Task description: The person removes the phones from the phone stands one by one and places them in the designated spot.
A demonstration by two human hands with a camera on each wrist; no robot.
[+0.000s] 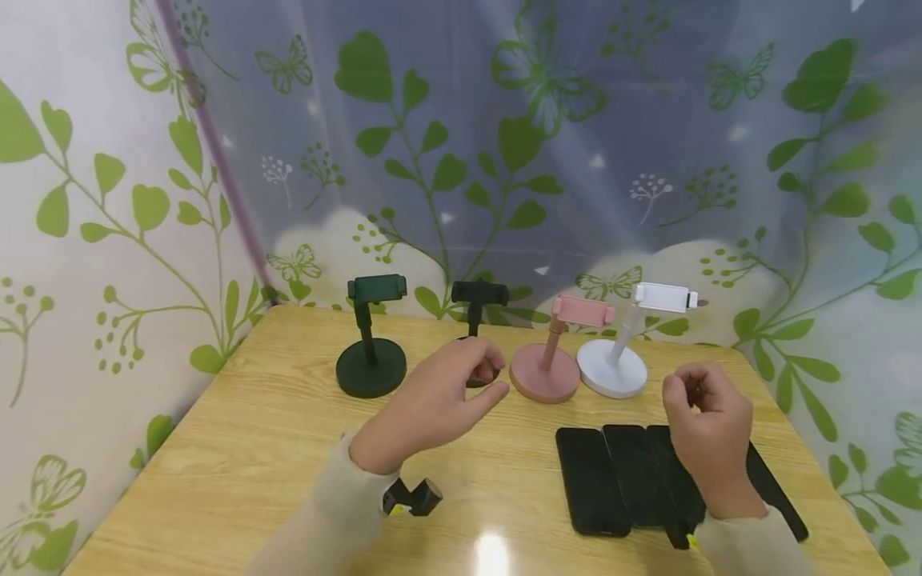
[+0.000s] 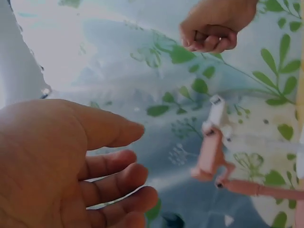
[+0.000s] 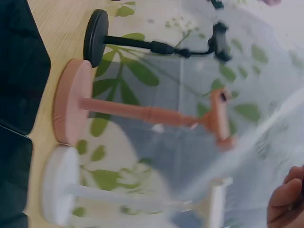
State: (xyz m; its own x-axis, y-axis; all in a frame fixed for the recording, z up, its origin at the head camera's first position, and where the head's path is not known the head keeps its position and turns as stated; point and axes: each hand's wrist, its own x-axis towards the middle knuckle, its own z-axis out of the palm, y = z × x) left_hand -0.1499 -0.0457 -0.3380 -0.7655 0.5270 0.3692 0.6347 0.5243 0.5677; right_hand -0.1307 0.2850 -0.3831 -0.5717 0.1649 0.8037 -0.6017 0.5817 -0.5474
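Observation:
My left hand (image 1: pixel 432 396) hovers over the table in front of the black phone stand (image 1: pixel 480 294), partly covering its base. Its fingers are relaxed and bent, the thumb apart, and nothing is in the palm, as the left wrist view shows. Above the right part of a row of black smartphones (image 1: pixel 592 480) is my right hand (image 1: pixel 713 424), fingers loosely curled with no object in them. That hand and its wrist hide parts of the phones. A pink phone stand (image 1: pixel 545 374) and a white phone stand (image 1: pixel 612 370) stand behind the row.
A dark green phone stand (image 1: pixel 371 370) is at the left of the stands. The wooden table (image 1: pixel 238 448) ends at a curtain (image 1: pixel 461 160) printed with leaves and butterflies, which also runs along both sides. Small black cameras are strapped to both wrists.

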